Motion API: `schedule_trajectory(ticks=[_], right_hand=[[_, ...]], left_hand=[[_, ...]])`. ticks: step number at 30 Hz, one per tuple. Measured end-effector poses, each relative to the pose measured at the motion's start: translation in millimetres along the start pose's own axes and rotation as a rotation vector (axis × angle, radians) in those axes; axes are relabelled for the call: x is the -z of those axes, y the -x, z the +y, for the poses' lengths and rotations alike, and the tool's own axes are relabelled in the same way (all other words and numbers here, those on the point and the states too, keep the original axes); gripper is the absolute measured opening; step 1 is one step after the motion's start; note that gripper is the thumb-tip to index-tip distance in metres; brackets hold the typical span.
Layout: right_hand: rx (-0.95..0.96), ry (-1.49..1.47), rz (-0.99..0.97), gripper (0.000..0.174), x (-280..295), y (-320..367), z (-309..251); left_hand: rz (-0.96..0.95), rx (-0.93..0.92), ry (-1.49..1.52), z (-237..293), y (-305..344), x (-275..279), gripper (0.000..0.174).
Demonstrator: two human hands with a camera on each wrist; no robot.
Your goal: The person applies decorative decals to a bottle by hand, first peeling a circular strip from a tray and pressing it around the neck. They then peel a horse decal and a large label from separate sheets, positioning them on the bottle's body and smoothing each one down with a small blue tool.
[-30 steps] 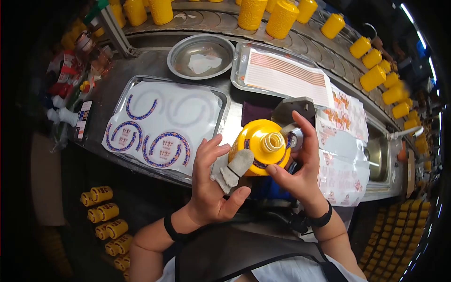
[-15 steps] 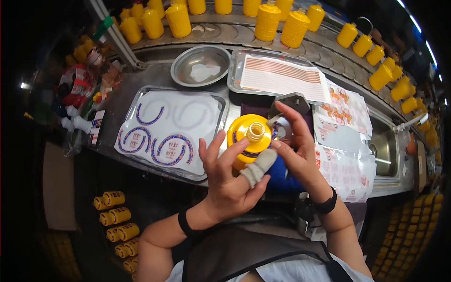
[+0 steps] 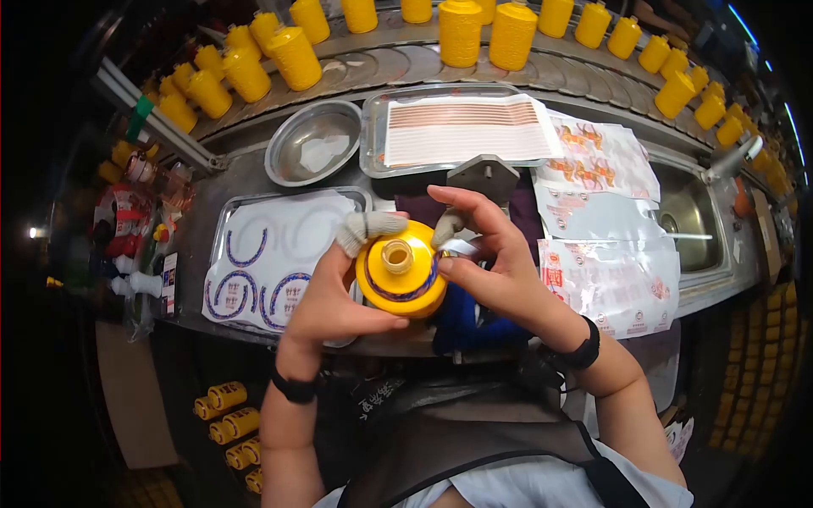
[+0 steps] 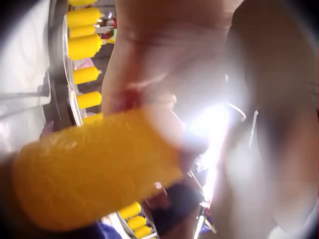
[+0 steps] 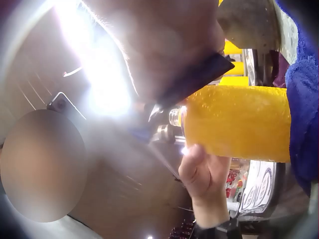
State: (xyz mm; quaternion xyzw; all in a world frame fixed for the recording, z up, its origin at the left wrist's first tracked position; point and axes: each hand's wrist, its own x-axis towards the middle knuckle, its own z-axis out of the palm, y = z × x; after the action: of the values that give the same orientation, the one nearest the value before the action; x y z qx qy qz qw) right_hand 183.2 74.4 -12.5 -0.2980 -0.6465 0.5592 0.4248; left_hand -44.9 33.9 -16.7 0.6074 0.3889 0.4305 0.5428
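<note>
A yellow bottle [image 3: 408,278] with an uncapped glass neck stands upright between my hands. A dark blue patterned band [image 3: 406,295] curves round its shoulder. My left hand [image 3: 326,292] grips the bottle from the left, thumb in front and fingers behind; a grey cloth finger cover [image 3: 373,227] shows at the back. At the bottle's right shoulder, my right hand [image 3: 495,262] pinches a small pale flat piece [image 3: 460,246], thumb close to the band. The right wrist view shows a dark flat edge [image 5: 199,79] beside this hand and a blue cloth [image 5: 306,94] at the bottle's base.
A tray [image 3: 367,201] with patterned arc decals lies left. Behind are a metal bowl [image 3: 288,161] and a tray [image 3: 371,127] of striped sheets. Printed sheets [image 3: 605,288] and a sink [image 3: 690,216] are right. Yellow bottles [image 3: 460,34] line the conveyor [image 3: 381,72].
My left hand has shifted from the bottle's front, where its covered finger touched the shoulder, to a hold round the left side. The right hand stays by the right shoulder. The head view has shifted.
</note>
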Motion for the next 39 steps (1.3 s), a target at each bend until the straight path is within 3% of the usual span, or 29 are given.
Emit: schedule_trajectory(ticks=[2,3,5,8,11,12,13,17,27,30,33,34,37,39], right_hand=[[-0.135,-0.185,-0.040,0.065,-5,0,1],[-0.154,-0.169,-0.045,0.065,-7,-1,0],[-0.155,-0.194,-0.045,0.065,-9,0,-6],[-0.368,-0.392,-0.084,0.065,5,3,-14],[-0.330,-0.324,-0.085,0.072,5,8,-12],[-0.207,-0.196,-0.098,0.075,2,12,-6],[-0.087,-0.068,-0.110,0.077,-1,13,-3],[0.034,0.054,-0.081,0.086,-16,10,-1],[-0.058,-0.038,-0.112,0.079,-12,10,-1],[-0.064,-0.035,-0.129,0.073,-6,7,3],[-0.038,-0.068,-0.098,0.069,-7,3,7],[-0.045,-0.053,-0.093,0.066,-7,1,4],[-0.049,-0.046,-0.055,0.064,-7,-1,0],[-0.047,-0.067,-0.036,0.063,-6,-2,-3]], left_hand=[[-0.337,0.175,0.308,-5,-14,30,0.103],[-0.429,0.208,0.258,0,-19,38,0.105],[-0.379,0.149,0.180,10,-16,36,0.103],[-0.163,0.026,0.215,8,9,27,0.096],[0.087,0.070,0.344,3,29,12,0.088],[0.121,0.038,0.330,-1,32,7,0.081],[0.148,0.043,0.288,-3,33,4,0.080],[0.206,0.067,0.182,-3,33,-5,0.080],[0.190,0.117,0.057,0,35,-1,0.091],[0.239,-0.011,-0.051,6,43,-17,0.099],[0.362,0.024,-0.446,11,38,-49,0.105],[0.496,-0.058,-0.538,2,34,-59,0.095],[0.376,-0.052,-0.385,-1,27,-42,0.090],[0.121,0.006,-0.110,-1,17,-13,0.089]])
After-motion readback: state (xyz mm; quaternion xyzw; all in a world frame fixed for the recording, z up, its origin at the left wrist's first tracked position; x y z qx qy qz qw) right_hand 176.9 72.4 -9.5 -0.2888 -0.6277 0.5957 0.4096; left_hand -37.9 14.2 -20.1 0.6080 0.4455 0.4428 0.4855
